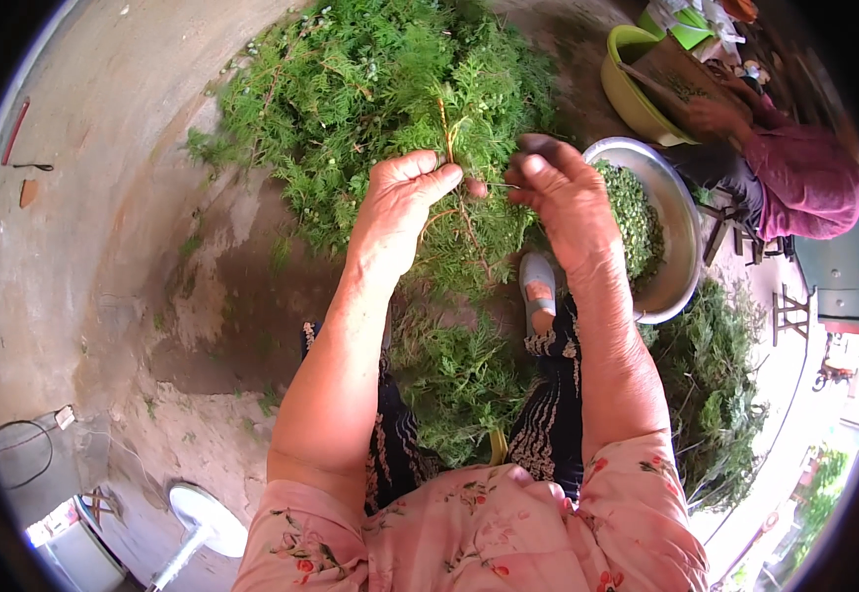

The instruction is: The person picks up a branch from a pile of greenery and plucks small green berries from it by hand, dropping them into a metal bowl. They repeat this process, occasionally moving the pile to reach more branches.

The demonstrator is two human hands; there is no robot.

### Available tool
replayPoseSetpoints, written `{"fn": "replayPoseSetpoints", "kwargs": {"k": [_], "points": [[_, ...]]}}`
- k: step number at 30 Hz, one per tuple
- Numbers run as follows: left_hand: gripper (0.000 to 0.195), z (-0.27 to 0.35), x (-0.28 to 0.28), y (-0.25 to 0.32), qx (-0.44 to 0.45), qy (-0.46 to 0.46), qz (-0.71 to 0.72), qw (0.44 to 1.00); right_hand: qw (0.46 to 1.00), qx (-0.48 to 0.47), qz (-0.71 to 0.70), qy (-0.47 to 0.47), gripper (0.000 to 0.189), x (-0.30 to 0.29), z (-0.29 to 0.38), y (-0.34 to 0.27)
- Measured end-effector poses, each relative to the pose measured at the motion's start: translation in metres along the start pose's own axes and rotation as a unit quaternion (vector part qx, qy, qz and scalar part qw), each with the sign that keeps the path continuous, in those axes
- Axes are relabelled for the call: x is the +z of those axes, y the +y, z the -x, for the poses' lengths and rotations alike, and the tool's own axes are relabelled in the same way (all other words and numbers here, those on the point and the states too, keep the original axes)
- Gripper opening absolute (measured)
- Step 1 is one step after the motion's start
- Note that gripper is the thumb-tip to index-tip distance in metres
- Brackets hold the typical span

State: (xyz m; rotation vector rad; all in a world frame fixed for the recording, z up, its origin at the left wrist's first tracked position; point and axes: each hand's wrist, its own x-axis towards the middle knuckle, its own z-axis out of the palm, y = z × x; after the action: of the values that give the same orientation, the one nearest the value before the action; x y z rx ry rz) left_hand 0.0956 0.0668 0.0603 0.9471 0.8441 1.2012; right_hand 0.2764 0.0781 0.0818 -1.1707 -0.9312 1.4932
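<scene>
My left hand (407,207) pinches a thin brown conifer twig (444,126) between thumb and fingertips, its end pointing away from me. To its right, my right hand (566,189) has its fingers curled, with a thin stem or strand running from them towards the left hand; the fingertips are blurred, so what they hold is hard to tell. Behind both hands spreads a large heap of green conifer branches (355,96), with small pale cones on some. A metal basin (681,229) holding small green pieces stands right of my right hand.
A person in a purple top (803,177) sits at the upper right, hands over a flat tray (685,74) by a yellow-green tub (614,81). More conifer cuttings (459,370) lie between my legs. Another branch pile (710,399) lies at right. A round-based white stand (207,522) is lower left.
</scene>
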Motion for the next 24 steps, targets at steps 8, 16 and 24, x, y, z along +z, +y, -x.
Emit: {"fn": "replayPoseSetpoints", "kwargs": {"k": [8, 16, 24], "points": [[0.015, 0.003, 0.022, 0.003, 0.017, -0.004, -0.117, 0.993, 0.994, -0.030, 0.041, -0.093, 0.014, 0.008, 0.006, 0.008], [0.022, 0.004, 0.028, 0.007, -0.047, -0.002, 0.078, 0.996, 0.951, 0.088, -0.284, -0.087, 0.009, -0.004, 0.003, 0.008], [0.020, 0.004, 0.034, 0.006, -0.082, -0.013, 0.075, 0.994, 0.927, 0.030, -0.345, -0.145, 0.024, -0.011, 0.003, 0.003]]}}
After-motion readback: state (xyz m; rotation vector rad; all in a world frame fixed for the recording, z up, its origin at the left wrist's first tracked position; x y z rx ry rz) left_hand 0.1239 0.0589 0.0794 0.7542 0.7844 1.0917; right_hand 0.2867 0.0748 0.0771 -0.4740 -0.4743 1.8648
